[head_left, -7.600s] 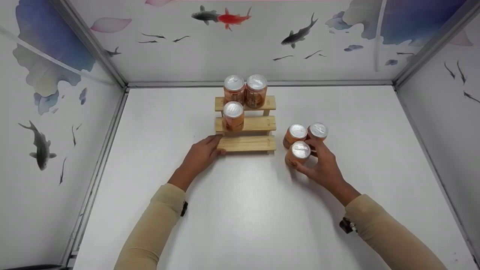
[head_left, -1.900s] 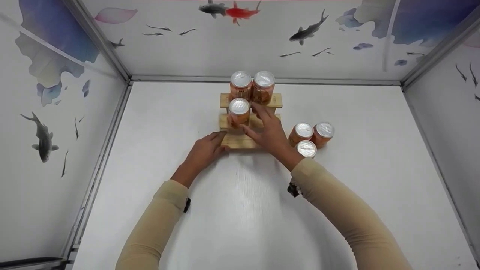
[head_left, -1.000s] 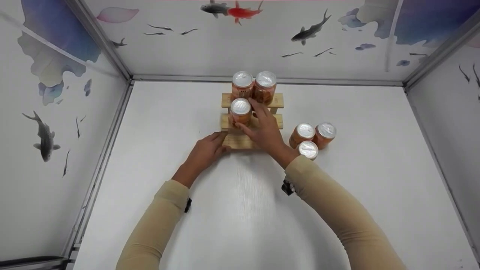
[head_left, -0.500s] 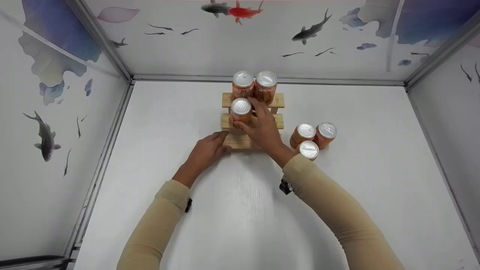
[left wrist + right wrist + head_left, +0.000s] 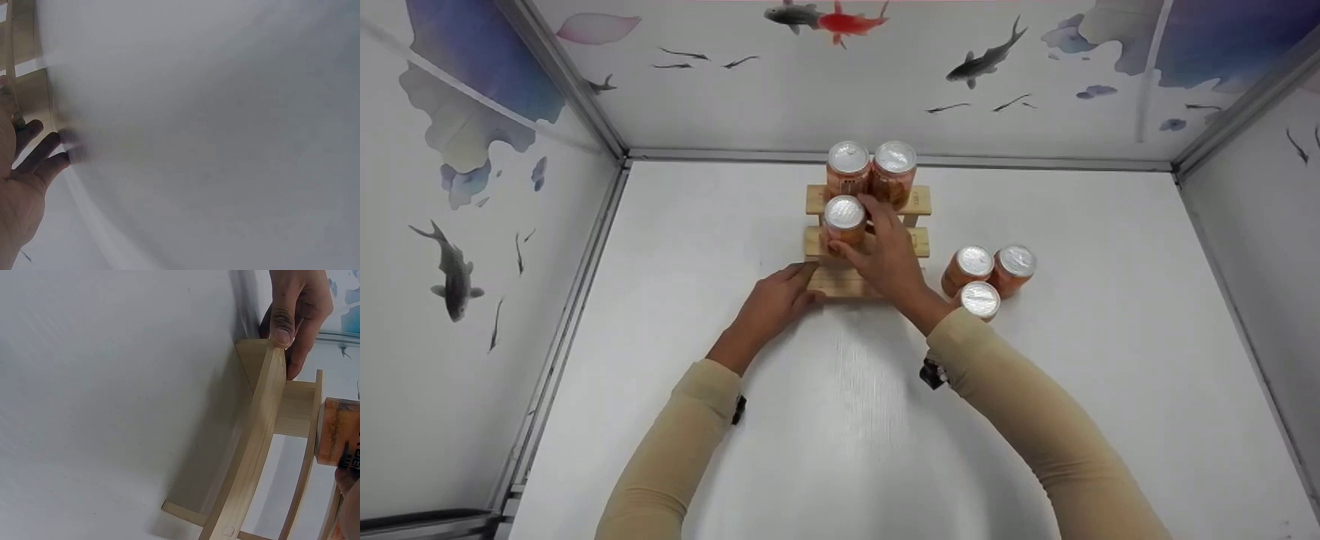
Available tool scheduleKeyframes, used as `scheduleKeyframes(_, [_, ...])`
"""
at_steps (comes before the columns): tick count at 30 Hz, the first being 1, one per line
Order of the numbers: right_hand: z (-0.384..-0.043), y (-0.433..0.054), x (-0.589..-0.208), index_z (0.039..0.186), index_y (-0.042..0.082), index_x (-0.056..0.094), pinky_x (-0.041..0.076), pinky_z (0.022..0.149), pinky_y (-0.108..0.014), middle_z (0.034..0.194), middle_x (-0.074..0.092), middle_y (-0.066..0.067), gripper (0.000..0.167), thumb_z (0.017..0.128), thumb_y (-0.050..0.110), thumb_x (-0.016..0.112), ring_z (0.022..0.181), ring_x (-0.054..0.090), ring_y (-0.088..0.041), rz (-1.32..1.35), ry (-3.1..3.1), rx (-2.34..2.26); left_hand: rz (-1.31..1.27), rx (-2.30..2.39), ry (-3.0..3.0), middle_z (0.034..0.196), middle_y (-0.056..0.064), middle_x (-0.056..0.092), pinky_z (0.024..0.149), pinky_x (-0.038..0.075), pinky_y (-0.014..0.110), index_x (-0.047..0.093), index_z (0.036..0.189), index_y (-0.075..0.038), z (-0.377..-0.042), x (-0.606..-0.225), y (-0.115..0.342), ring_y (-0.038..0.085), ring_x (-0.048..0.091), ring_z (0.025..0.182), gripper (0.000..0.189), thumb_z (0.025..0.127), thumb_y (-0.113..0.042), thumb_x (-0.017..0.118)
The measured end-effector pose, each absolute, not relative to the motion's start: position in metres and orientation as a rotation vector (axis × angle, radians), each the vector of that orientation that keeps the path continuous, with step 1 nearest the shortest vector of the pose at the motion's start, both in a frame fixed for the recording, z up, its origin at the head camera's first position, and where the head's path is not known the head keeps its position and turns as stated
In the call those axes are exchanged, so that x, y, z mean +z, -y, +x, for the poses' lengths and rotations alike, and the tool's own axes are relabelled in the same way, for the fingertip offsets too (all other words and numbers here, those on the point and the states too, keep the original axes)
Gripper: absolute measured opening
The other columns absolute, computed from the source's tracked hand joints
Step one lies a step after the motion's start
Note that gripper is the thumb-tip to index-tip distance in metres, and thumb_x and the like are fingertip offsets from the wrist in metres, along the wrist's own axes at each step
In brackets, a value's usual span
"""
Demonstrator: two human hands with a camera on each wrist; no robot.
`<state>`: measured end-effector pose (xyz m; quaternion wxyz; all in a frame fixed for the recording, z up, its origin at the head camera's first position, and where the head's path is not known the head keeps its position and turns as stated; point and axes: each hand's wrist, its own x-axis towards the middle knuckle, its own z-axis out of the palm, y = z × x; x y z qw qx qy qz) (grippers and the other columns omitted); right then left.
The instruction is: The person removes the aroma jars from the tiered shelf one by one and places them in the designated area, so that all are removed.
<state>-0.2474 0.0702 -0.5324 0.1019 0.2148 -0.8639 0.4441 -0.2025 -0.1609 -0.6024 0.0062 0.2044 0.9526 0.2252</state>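
A three-step wooden stand (image 5: 844, 285) sits toward the back of the table. My left hand (image 5: 772, 301) grips the left end of its lowest step; in the right wrist view the thumb of that left hand (image 5: 301, 312) lies on the board's edge. On the middle step, at the left, stands an orange can (image 5: 844, 214) with a silver lid. My right hand (image 5: 891, 259) holds this can from the right, thumb in front and fingers behind. Two similar cans, a left one (image 5: 847, 159) and a right one (image 5: 895, 159), stand side by side on the top step.
Three more cans cluster on the white table (image 5: 840, 420) right of the stand: a front can (image 5: 979, 300), a back left can (image 5: 969, 270) and a back right can (image 5: 1015, 270). Printed panels (image 5: 840, 90) close off the back and sides.
My right hand has left the cans on the table at right and come to the can on the middle step, its fingers closing round it. My left hand keeps its hold on the stand.
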Motion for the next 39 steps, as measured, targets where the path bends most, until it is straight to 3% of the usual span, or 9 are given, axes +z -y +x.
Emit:
scheduleKeyframes(10, [-0.244, -0.074, -0.53, 0.158, -0.002, 0.048, 0.06, 0.111, -0.052, 0.151, 0.059, -0.025, 0.08, 0.096, 0.026, 0.091, 0.137, 0.066, -0.039, 0.673, 2.49, 1.354, 0.621, 0.676, -2.993, 0.159, 0.015, 0.063, 0.12, 0.055, 0.05, 0.052, 0.165, -0.007, -0.204, -0.602, 0.159, 0.035, 0.064, 0.145, 0.06, 0.114, -0.039, 0.063])
scheduleKeyframes(22, [-0.242, -0.088, -0.527, 0.155, -0.003, 0.051, 0.063, 0.107, -0.041, 0.145, 0.061, -0.025, 0.078, 0.095, 0.026, 0.092, 0.133, 0.069, -0.037, 0.711, 2.452, 1.326, 0.649, 0.697, -2.997, 0.158, 0.016, 0.063, 0.119, 0.055, 0.051, 0.054, 0.163, -0.006, -0.205, -0.603, 0.16, 0.036, 0.065, 0.145, 0.059, 0.115, -0.039, 0.063])
scheduleKeyframes(39, [-0.235, -0.118, -0.527, 0.154, -0.002, 0.052, 0.065, 0.102, -0.043, 0.14, 0.065, -0.021, 0.078, 0.095, 0.029, 0.092, 0.126, 0.073, -0.035, 0.677, 2.464, 1.263, 0.636, 0.722, -2.983, 0.161, 0.013, 0.062, 0.121, 0.053, 0.051, 0.054, 0.164, -0.009, -0.203, -0.603, 0.16, 0.034, 0.063, 0.147, 0.062, 0.114, -0.046, 0.059])
